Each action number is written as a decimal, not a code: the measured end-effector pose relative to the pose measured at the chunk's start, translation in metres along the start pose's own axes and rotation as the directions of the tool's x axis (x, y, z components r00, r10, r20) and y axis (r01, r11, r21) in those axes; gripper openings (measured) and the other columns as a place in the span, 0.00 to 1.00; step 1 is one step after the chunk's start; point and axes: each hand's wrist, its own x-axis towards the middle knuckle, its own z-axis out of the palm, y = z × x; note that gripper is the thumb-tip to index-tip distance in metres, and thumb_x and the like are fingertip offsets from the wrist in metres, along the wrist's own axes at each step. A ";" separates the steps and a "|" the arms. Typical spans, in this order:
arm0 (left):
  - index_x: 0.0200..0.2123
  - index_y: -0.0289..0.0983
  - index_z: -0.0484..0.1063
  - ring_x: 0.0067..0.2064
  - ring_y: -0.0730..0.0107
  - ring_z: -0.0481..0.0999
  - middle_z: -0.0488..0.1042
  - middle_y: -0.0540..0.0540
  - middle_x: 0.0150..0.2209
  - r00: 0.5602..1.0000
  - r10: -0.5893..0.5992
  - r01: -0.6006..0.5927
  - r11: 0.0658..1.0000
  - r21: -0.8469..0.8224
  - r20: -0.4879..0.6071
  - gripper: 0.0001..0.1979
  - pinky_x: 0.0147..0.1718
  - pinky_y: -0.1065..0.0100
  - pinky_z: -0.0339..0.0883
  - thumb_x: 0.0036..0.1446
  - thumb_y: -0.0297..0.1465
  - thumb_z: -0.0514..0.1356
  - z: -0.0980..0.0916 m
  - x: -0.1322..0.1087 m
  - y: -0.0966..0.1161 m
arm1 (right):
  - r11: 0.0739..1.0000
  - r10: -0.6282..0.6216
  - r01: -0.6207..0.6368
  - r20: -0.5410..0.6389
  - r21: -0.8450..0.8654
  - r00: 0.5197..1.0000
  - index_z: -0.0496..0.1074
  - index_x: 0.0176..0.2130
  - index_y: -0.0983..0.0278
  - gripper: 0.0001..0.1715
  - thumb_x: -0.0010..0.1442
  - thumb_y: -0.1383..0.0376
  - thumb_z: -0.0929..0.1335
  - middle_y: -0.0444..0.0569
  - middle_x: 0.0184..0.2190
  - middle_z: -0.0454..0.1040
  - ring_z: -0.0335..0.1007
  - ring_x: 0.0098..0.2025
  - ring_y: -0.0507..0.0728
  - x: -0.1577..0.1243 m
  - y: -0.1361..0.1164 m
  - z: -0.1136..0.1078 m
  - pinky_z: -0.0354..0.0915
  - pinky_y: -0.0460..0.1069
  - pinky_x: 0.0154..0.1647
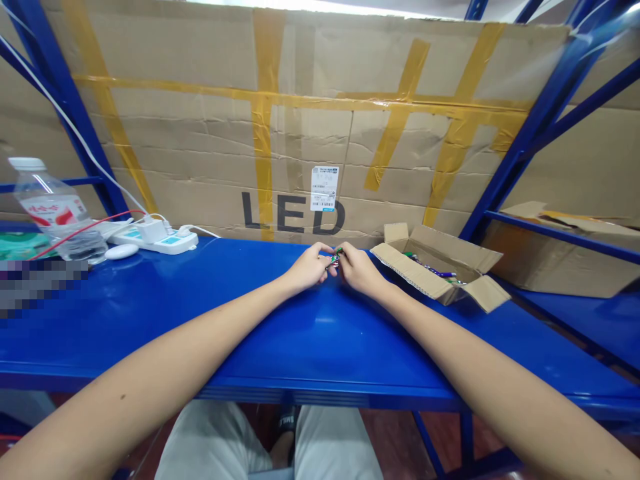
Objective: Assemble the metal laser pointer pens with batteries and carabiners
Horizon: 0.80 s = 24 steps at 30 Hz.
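Near the back edge of the blue table, my left hand and my right hand meet. Between their closed fingertips is a small object with green and shiny parts; both hands grip it, and fingers cover much of it. To the right of my right hand stands an open cardboard box. Several pens, one of them purple, lie inside it.
A clear bottle with a white cap, a white power strip with cables and a white oval object are at the left. A large taped carton stands behind the table. Blue shelf posts rise at the sides.
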 end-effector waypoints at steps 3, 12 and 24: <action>0.44 0.35 0.63 0.17 0.78 0.63 0.72 0.53 0.22 1.000 0.017 -0.017 1.000 0.012 -0.011 0.08 0.19 0.73 0.54 0.64 0.21 0.51 0.000 -0.001 0.001 | 0.996 -0.058 0.057 -0.001 -0.061 0.998 0.65 0.44 0.65 0.11 0.67 0.68 0.56 0.52 0.31 0.77 0.71 0.32 0.55 0.000 -0.001 -0.002 0.60 0.47 0.34; 0.42 0.36 0.62 0.18 0.78 0.61 0.70 0.53 0.21 1.000 0.023 -0.023 0.999 0.038 0.008 0.08 0.18 0.74 0.52 0.63 0.20 0.51 -0.001 -0.003 0.003 | 0.948 -0.108 0.155 0.178 -0.279 0.978 0.60 0.57 0.67 0.26 0.59 0.76 0.60 0.58 0.41 0.79 0.75 0.41 0.61 -0.002 -0.001 -0.009 0.62 0.48 0.36; 0.36 0.39 0.59 0.14 0.81 0.55 0.64 0.55 0.19 0.995 -0.099 0.101 0.984 -0.148 0.021 0.07 0.15 0.77 0.43 0.62 0.21 0.50 0.002 -0.009 0.010 | 0.899 -0.118 0.176 0.165 -0.402 0.979 0.54 0.64 0.69 0.36 0.58 0.77 0.61 0.63 0.45 0.78 0.76 0.44 0.63 0.001 0.000 -0.009 0.64 0.50 0.40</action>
